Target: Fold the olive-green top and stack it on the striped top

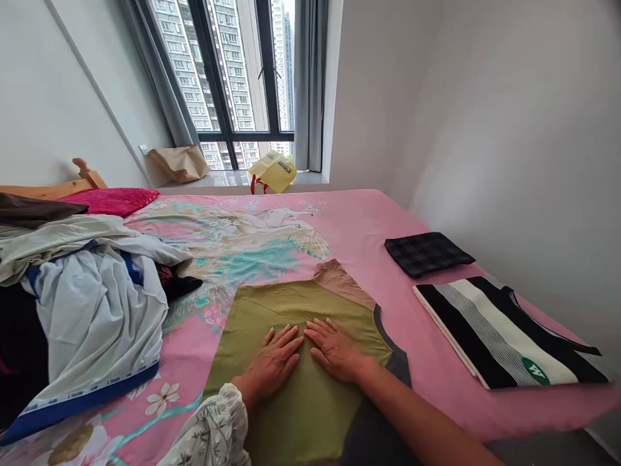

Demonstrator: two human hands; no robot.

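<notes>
An olive-green shirt (291,414) with a pinkish-brown shoulder panel and dark grey parts lies spread on the pink bed. Both of my hands rest flat on its upper middle, side by side and slightly apart. My left hand (274,362) has its fingers stretched out and a white printed sleeve at the wrist. My right hand (334,349) lies with fingers extended, its forearm bare and crossing the dark grey part. Nothing is gripped by either hand. The shirt's lower edge runs out of the bottom of the view.
On the left is a heap of clothes, with a white and blue garment (107,317) on it. Folded black checked cloth (429,252) and a folded striped top (504,333) lie at right. A magenta pillow (116,200), brown paper bag (179,163) and yellow bag (274,171) are farther back.
</notes>
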